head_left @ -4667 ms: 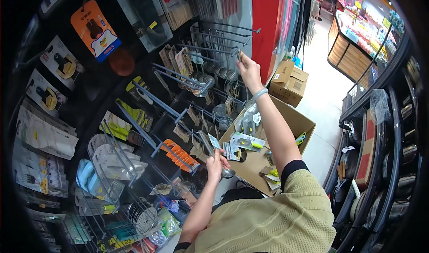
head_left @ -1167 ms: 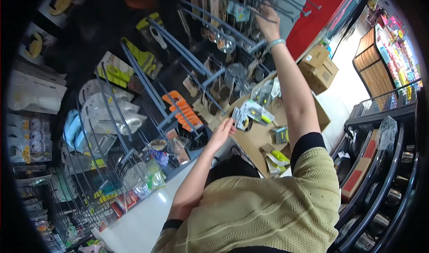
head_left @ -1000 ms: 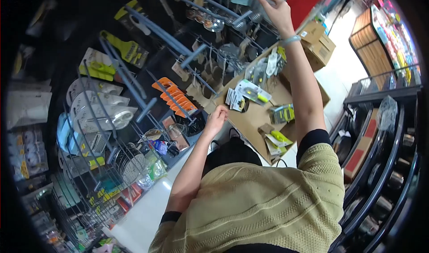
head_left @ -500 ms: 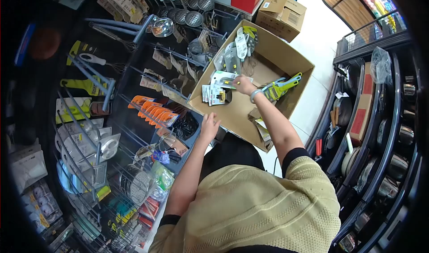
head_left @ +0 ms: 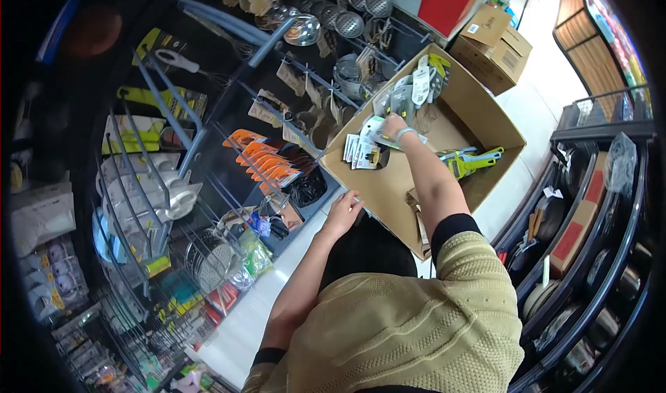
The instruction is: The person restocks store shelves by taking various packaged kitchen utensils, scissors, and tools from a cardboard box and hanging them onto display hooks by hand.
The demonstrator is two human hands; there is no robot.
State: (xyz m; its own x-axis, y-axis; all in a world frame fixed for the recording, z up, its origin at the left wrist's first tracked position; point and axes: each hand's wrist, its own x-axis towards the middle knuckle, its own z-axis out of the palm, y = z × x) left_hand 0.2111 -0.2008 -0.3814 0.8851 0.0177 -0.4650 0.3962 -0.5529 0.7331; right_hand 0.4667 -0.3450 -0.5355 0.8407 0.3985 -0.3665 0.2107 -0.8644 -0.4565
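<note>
My right hand [head_left: 397, 127] reaches into the open cardboard box [head_left: 374, 197], its fingers curled at a carded package [head_left: 378, 135]; the fingertips are small and partly hidden, so I cannot make out the grip. Beside it lie white carded packs [head_left: 362, 151] and grey-and-green packaged tools [head_left: 420, 82]. Green-handled tools [head_left: 472, 163] rest along the box's right side. My left hand [head_left: 343, 212] is just outside the box's near left edge, its fingers loosely bent and apart, with nothing visible in them.
On the left is a display wall with metal hooks [head_left: 270, 43], ladles [head_left: 303, 30], skimmers [head_left: 349, 24] and orange carded items [head_left: 267, 158]. A closed carton [head_left: 489, 49] stands behind the box. Shelves of pans [head_left: 555, 216] run along the right, beside the tiled floor [head_left: 517, 112].
My right hand has come down from the upper hooks into the box. Over the last half second it stays at the packages there, while the whole view shifts. My left hand remains near the box edge.
</note>
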